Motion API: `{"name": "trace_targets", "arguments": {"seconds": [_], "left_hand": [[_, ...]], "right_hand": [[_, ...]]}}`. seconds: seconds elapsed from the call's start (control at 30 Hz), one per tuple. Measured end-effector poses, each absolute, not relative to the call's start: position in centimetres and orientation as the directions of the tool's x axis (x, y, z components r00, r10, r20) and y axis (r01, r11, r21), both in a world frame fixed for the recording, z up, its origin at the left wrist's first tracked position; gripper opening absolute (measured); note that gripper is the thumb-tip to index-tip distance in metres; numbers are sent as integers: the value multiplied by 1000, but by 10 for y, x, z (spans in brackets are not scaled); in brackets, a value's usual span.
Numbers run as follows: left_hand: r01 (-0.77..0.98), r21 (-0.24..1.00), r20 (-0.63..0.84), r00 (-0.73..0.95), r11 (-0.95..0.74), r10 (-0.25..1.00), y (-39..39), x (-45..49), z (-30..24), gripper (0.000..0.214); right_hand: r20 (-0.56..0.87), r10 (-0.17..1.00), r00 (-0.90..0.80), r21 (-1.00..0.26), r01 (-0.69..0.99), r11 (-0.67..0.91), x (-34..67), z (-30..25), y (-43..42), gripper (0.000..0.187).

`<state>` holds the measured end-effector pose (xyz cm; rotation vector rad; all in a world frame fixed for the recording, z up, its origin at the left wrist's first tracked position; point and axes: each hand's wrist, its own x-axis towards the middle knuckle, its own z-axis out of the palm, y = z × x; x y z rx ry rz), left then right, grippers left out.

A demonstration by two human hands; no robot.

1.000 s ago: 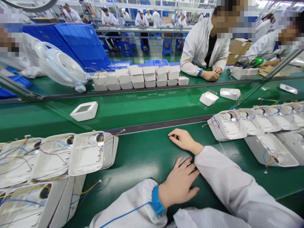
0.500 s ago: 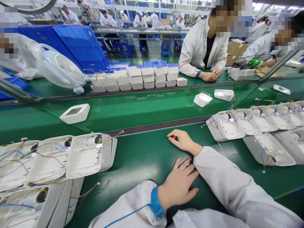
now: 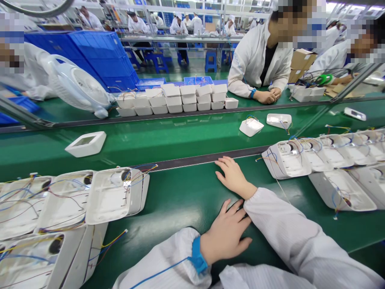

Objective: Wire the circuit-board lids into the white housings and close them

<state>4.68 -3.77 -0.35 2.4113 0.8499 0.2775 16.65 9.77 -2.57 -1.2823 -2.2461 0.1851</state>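
Note:
My left hand (image 3: 226, 230) lies flat on the green tabletop (image 3: 177, 200), fingers spread, with a blue strap (image 3: 199, 255) around its wrist. Just beyond it, my right hand (image 3: 234, 175) rests near the table's far edge, its fingers stretched out and holding nothing. To the left, white plastic housings (image 3: 108, 196) with loose coloured wires stand in stacked rows. Closest to my right hand on the other side is another white housing (image 3: 293, 162), the first of a row with wires and dark round parts inside.
Past the dark edge strip runs a green belt (image 3: 168, 138) carrying a white cover with a window (image 3: 86, 143) and small wired white parts (image 3: 251, 126). Across it are stacked white housings (image 3: 173, 98), a fan (image 3: 80, 86), blue crates (image 3: 99, 52) and a co-worker with joined hands (image 3: 267, 96).
My right hand has uncurled, its fingers now stretched out. The white parts on the belt have shifted left. My left hand has stayed in place.

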Motion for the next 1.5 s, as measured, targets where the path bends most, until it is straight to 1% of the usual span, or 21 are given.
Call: {"name": "trace_targets", "arguments": {"seconds": [0.1, 0.63, 0.83, 1.07, 1.5], "left_hand": [[512, 568, 7, 780, -644, 626, -37, 47, -3, 54], [515, 538, 33, 779, -667, 627, -38, 46, -6, 52], [509, 536, 42, 781, -674, 624, -38, 46, -7, 52], [512, 548, 33, 777, -662, 628, -38, 46, -5, 53], [509, 551, 25, 782, -661, 623, -38, 46, -2, 55]], "right_hand": [[319, 844, -431, -361, 768, 528, 168, -31, 100, 33], [343, 833, -434, -379, 748, 545, 170, -32, 102, 30], [366, 831, -420, -356, 761, 542, 169, -31, 100, 28], [358, 846, -396, -432, 733, 526, 170, -35, 103, 28], [349, 840, -415, -438, 721, 538, 171, -35, 104, 26]]}}
